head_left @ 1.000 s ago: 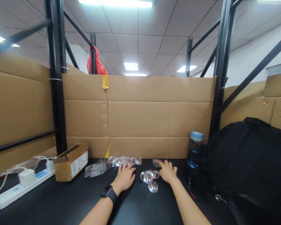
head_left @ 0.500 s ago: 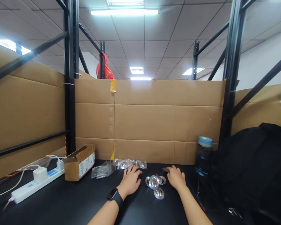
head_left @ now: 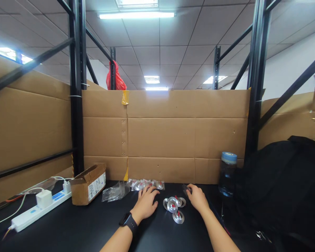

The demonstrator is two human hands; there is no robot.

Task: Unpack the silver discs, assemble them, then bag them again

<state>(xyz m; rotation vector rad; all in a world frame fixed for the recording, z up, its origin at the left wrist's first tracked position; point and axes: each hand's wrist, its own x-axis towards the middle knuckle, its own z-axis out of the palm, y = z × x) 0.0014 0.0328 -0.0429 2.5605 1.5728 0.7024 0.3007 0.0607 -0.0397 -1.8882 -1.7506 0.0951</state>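
Observation:
My left hand (head_left: 146, 203) rests palm down on the black table, fingers spread, with a dark watch on its wrist. Just beyond its fingertips lies a row of shiny round pieces in clear wrapping (head_left: 140, 184). A crumpled clear plastic bag (head_left: 115, 192) sits to the left of them. Between my hands is a small cluster of shiny, clear-looking discs with red bits (head_left: 172, 204), resembling suction cups; one disc (head_left: 178, 217) lies nearest me. My right hand (head_left: 198, 198) is to the right of the cluster, its fingers curled at a small piece of clear plastic (head_left: 185, 189).
An opened cardboard box (head_left: 88, 184) and a white power strip (head_left: 42, 210) with plugs and cables stand at left. A blue-lidded bottle (head_left: 228, 174) and a black bag (head_left: 283, 189) are at right. A cardboard wall (head_left: 160, 136) closes the back.
My right hand has shifted very slightly, and more of the clear plastic shows beside its fingertips. My left hand and the discs stay in place. The camera view has turned slightly.

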